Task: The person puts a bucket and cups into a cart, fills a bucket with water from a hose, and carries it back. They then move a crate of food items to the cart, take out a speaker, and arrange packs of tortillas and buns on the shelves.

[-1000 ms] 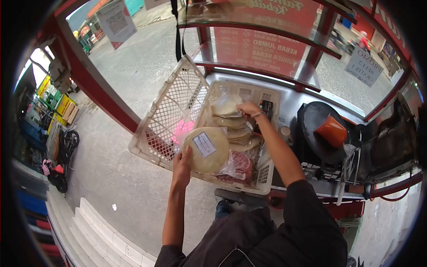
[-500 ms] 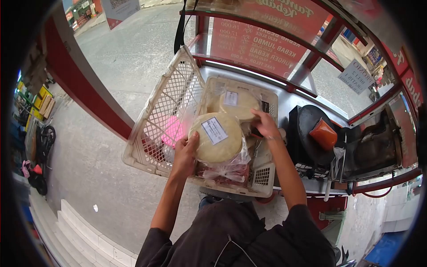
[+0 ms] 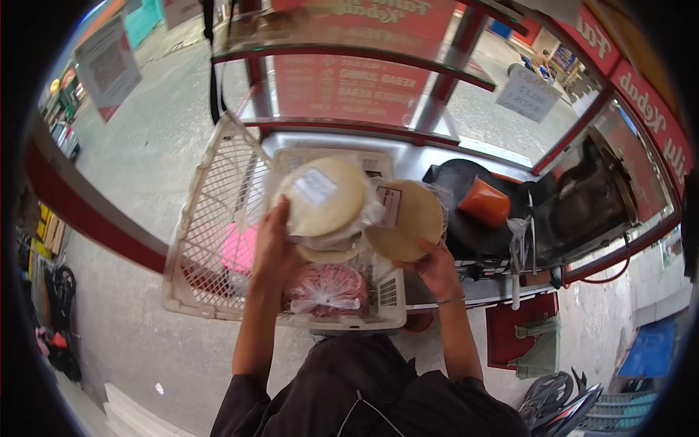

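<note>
My left hand (image 3: 270, 239) is closed on the near-left edge of a plastic-wrapped pack of flatbreads (image 3: 331, 207) with a white label, raised over the crate (image 3: 302, 320). In my right hand (image 3: 438, 271) is a second flatbread pack (image 3: 419, 211), gripped at its near edge and tilted above the crate's right side. Below them, another pale round pack (image 3: 328, 255) shows partly in the crate. A clear bag of reddish sliced food (image 3: 328, 288) lies at the crate's near end. The packs hide much of the crate's inside.
The crate's lattice lid (image 3: 218, 211) leans open on the left, with something pink (image 3: 239, 247) behind it. To the right stand a black round griddle (image 3: 455, 182) with an orange pouch (image 3: 486, 202) on it and tongs (image 3: 532, 226). A glass-fronted stall frame (image 3: 349, 58) borders the far side.
My right hand has lifted its flatbread pack from the crate's far part and brought it right and nearer. My left hand's pack has moved away from me, uncovering the bag. The view has shifted.
</note>
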### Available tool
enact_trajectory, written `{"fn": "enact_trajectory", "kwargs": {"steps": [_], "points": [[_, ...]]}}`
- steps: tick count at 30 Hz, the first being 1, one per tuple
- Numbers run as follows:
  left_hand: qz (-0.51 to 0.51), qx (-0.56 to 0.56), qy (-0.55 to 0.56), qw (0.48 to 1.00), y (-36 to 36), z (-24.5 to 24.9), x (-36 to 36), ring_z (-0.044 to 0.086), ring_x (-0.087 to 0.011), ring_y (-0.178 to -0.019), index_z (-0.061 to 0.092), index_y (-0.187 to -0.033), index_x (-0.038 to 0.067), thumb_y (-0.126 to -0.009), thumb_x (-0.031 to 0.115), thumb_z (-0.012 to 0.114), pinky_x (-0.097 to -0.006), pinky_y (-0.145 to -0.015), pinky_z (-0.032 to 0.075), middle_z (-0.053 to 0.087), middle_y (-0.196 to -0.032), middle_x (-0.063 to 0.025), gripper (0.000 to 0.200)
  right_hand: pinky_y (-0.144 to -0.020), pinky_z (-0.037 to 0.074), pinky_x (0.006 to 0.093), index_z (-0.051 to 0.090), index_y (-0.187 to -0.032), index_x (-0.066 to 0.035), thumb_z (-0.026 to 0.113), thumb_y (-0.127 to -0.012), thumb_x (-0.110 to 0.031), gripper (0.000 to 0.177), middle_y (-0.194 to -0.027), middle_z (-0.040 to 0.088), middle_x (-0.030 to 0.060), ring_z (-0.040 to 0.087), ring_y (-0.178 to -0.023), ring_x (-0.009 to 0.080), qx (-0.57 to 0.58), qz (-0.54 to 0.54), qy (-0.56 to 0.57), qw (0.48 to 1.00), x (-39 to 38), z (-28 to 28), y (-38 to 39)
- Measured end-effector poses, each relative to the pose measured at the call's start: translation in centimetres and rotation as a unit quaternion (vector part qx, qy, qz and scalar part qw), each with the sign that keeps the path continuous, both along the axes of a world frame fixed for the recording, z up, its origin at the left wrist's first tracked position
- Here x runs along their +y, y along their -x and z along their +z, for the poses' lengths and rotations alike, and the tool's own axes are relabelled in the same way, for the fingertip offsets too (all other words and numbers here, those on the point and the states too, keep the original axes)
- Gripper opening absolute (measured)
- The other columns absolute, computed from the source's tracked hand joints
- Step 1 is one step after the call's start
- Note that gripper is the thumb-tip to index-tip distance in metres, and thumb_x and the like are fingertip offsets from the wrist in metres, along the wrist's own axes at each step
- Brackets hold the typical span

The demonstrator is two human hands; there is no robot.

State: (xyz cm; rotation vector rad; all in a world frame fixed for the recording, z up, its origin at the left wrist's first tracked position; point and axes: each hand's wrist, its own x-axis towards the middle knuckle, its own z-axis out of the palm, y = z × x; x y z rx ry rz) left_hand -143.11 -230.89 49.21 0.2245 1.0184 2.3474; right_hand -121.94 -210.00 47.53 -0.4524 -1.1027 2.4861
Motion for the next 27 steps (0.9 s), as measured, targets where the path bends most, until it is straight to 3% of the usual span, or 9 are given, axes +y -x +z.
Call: {"fn": "enact_trajectory", "kwargs": {"steps": [5,12,14,21,24,26,27], "points": [[0.042,0.061,-0.015,0.997,0.2,-0.4,-0.3,0.060,-0.0194,-0.100,0.049,-0.121,-0.006,-0.096,0.028,0.049,-0.0334,-0.088,0.050,0.059,-0.115,-0.0131,0.042,-0.076,0.056,0.0555,0.035,-0.133,-0.002,0.054,-0.088,-0.010,0.050,-0.125,0.050,0.0171,0.055,-0.110,0.0376,0.044,-0.001,-0.104,0.994,2.2,3.7,-5.1],[0.066,-0.017,-0.022,0.997,-4.5,-3.3,2.2,0.055,-0.0199,-0.111,0.047,-0.126,-0.002,-0.095,0.027,0.050,-0.0351,-0.094,0.045,0.055,-0.122,-0.0103,0.042,-0.075,0.057,0.0559,0.038,-0.129,0.000,0.054,-0.088,-0.001,0.045,-0.122,0.051,0.0175,0.057,-0.106,0.0363,0.091,-0.003,-0.116,0.989,6.4,5.1,-9.7],[0.066,-0.035,-0.013,0.997,-5.5,-4.8,3.0,0.052,-0.0192,-0.113,0.046,-0.127,-0.001,-0.095,0.026,0.049,-0.0357,-0.095,0.044,0.053,-0.125,-0.0095,0.042,-0.071,0.055,0.0620,0.034,-0.134,-0.003,0.057,-0.086,-0.005,0.053,-0.124,0.049,0.0164,0.056,-0.106,0.0380,0.085,-0.011,-0.145,0.986,7.9,4.7,-10.8],[0.117,-0.021,0.029,0.992,-8.3,-6.9,5.9,0.057,-0.0121,-0.098,0.055,-0.113,0.001,-0.094,0.024,0.055,-0.0286,-0.087,0.047,0.060,-0.108,-0.0055,0.030,-0.070,0.054,0.0641,0.030,-0.136,-0.006,0.057,-0.088,-0.008,0.055,-0.126,0.048,0.0150,0.054,-0.108,0.0366,0.101,-0.030,-0.055,0.993,10.9,5.9,-12.9],[0.135,0.021,0.038,0.990,-8.6,-7.5,6.8,0.058,-0.0098,-0.093,0.057,-0.108,0.001,-0.093,0.024,0.056,-0.0274,-0.084,0.047,0.061,-0.102,-0.0041,0.028,-0.079,0.055,0.0587,0.029,-0.136,-0.006,0.052,-0.091,-0.002,0.050,-0.129,0.045,0.0120,0.054,-0.108,0.0331,0.117,-0.031,-0.084,0.989,12.4,5.1,-13.7],[0.123,0.025,0.033,0.991,-9.3,-6.7,7.3,0.058,-0.0097,-0.092,0.057,-0.107,0.001,-0.093,0.024,0.056,-0.0275,-0.083,0.047,0.061,-0.101,-0.0038,0.027,-0.082,0.054,0.0569,0.027,-0.138,-0.006,0.053,-0.090,0.001,0.055,-0.131,0.043,0.0113,0.051,-0.113,0.0311,0.132,-0.035,-0.201,0.970,13.1,4.5,-14.7],[0.112,0.027,0.031,0.993,-9.8,-5.9,7.5,0.058,-0.0097,-0.091,0.057,-0.107,0.000,-0.093,0.023,0.056,-0.0275,-0.082,0.048,0.061,-0.101,-0.0035,0.026,-0.082,0.054,0.0569,0.027,-0.138,-0.006,0.053,-0.090,0.001,0.055,-0.131,0.043,0.0113,0.051,-0.113,0.0311,0.133,-0.036,-0.200,0.970,13.3,4.2,-15.1]]}}
